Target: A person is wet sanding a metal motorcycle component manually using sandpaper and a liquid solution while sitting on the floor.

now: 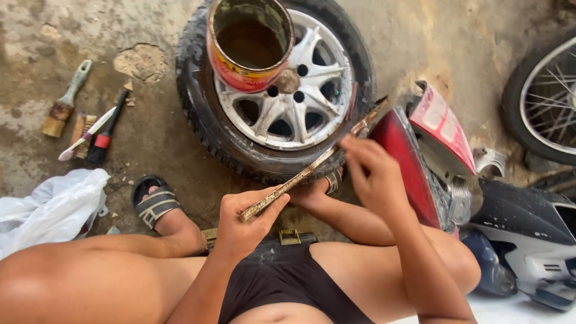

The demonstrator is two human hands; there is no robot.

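We see the left hand (243, 225) and right hand (375, 174) gripping a long rusty strip (306, 173) at opposite ends. Beyond it, an open tin can (249, 45) rests on a wheel (276, 90) lying flat on concrete

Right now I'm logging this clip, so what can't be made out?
Head view only:
- Can: top cut off by the frame edge; contents too murky.
- Spoked wheel: cut off at the right edge.
- Stick: near end hidden in the left hand; the right hand covers another part.

Bare arms without sleeves, bare thighs and knees, dark brown shorts (282, 282), black strapped sandal (153, 201) with pale stripes on one foot, no gloves or rings
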